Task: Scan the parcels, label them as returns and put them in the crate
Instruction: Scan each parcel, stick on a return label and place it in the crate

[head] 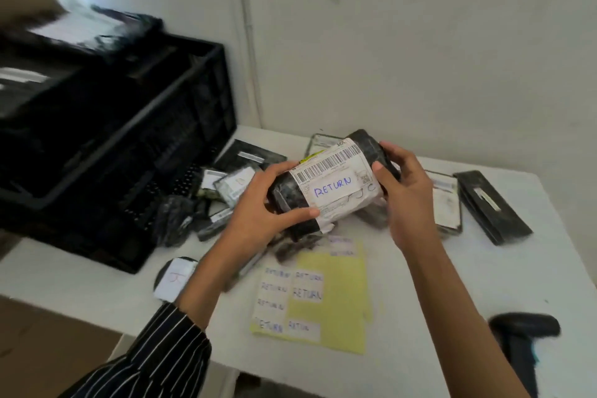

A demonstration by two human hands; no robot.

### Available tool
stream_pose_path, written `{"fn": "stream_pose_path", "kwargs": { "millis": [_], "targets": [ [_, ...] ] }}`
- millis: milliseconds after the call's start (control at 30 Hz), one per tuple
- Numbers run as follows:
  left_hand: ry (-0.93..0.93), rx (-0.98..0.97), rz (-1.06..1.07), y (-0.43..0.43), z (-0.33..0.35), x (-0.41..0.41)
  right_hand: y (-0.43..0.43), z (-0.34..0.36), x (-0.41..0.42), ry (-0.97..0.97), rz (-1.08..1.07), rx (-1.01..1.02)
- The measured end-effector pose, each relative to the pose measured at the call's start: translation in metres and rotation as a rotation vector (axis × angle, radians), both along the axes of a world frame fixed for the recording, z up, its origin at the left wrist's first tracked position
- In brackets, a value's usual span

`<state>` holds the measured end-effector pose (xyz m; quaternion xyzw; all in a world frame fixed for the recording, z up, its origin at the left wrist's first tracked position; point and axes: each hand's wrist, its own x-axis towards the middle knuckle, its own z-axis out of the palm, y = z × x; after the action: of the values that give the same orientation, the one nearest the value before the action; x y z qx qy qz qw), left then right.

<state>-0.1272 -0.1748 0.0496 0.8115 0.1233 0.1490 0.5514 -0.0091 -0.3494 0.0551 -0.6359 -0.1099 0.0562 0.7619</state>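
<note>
Nearest, a black handheld scanner (523, 329) lies at the table's (452, 284) front right edge, within reach of the right hand. Just beyond it a yellow backing sheet (332, 310) lies flat, with white handwritten "RETURN" stickers still on its left side, likely kept close for peeling.

Above the sheet both hands hold a parcel (286, 195) clear of the table. The left hand (258, 203) curls round its left end, thumb underneath. The right hand (403, 194) clamps the right end, thumb on the paper. The parcel is a soft, rounded bundle in glossy black plastic wrap, with a crinkled white shipping label and a RETURN sticker (332, 186) facing up. It looks labelled and ready for the crate.

Further back, flat black-wrapped parcels (492, 207) lie scattered. At the left stands the black plastic crate (129, 145), its lattice walls rigid, with blurred dark parcels inside.
</note>
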Motion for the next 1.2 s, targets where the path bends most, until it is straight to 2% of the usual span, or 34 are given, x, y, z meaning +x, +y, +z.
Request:
{"fn": "stream_pose_path", "kwargs": {
  "millis": [300, 533, 667, 733, 833, 933, 1067, 1200],
  "targets": [
    [-0.083, 0.3, -0.062, 0.139, 0.058, -0.061, 0.156, 0.059, -0.018, -0.053, 0.121, 0.163],
    [-0.072, 0.563, -0.16, 0.259, 0.089, -0.082, 0.28, 0.09, -0.044, -0.087, 0.11, 0.202],
    [-0.066, 0.658, -0.14, 0.315, 0.096, -0.082, 0.339, 0.096, -0.047, -0.075, 0.104, 0.194],
    [-0.073, 0.658, -0.128, 0.333, 0.096, -0.08, 0.361, 0.097, -0.044, -0.067, 0.107, 0.148],
    [-0.096, 0.552, -0.076, 0.351, 0.091, -0.072, 0.388, 0.09, -0.034, -0.07, 0.104, 0.035],
    [-0.087, 0.445, 0.067, 0.363, 0.082, -0.064, 0.395, 0.067, -0.031, -0.187, 0.082, -0.271],
    [-0.001, 0.477, 0.113, 0.371, 0.064, -0.055, 0.386, 0.02, -0.039, -0.39, 0.124, -0.628],
    [0.13, 0.484, 0.05, 0.366, 0.036, -0.045, 0.384, -0.006, -0.046, -0.358, 0.141, -0.623]
  ]
}}
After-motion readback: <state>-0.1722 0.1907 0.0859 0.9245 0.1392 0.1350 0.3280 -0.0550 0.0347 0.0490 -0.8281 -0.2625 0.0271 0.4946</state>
